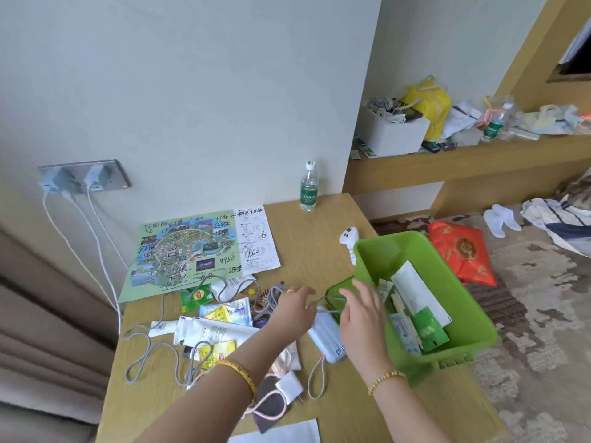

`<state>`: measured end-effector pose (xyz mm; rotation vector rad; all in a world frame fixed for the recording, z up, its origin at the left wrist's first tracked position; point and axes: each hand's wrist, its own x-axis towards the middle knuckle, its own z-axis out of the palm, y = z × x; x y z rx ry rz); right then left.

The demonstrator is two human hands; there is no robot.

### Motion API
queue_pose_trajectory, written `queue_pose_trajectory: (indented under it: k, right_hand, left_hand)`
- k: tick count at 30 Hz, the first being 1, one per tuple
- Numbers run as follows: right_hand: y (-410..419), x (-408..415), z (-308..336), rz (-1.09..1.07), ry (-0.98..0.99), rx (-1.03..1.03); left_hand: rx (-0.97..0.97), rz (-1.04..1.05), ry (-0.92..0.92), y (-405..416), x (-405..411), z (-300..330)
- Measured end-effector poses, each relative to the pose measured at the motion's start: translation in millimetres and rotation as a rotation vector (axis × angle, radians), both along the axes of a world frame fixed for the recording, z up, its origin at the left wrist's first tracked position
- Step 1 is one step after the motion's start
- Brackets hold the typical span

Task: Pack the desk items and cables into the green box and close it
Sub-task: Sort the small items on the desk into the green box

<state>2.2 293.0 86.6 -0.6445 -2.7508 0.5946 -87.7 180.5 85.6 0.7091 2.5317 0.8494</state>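
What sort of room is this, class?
Probably a hotel room: white slippers lie on patterned carpet, with a built-in wooden desk and shelf along the wall.

Both forearms were bare, no sleeves. The left wrist wore a broad gold bangle [240, 375]. The right wrist carried a thin gold bead bracelet [385, 381], and the left hand [295, 306] had a ring [290, 291].

Both hands over desk [319, 238], left hand [295, 306] pinching grey cable [329, 298], right hand [361, 314] just beside. Green box [460, 302] open at right edge, packets inside. Blue power bank [326, 338] beneath hands.
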Motion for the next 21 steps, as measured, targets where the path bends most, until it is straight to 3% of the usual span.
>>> queue_pose_trajectory:
  k: [4, 10, 13, 21]
  right_hand:
    - [-45, -22, -14, 0.225, -0.03, -0.057]
    - [-94, -44, -48, 0.53, -0.303, -0.015]
    - [-105, -50, -63, 0.574, -0.4, 0.069]
    - [-110, -64, -93, 0.511, -0.536, 0.208]
  left_hand:
    - [-0.096, 0.156, -0.006, -71, -12, -17]
    - [-0.381, 0.285, -0.096, -160, -8, -55]
    - [-0.515, 0.212, -0.114, -183, -1, -69]
    - [-0.68, -0.03, 0.132, -180, -10, -88]
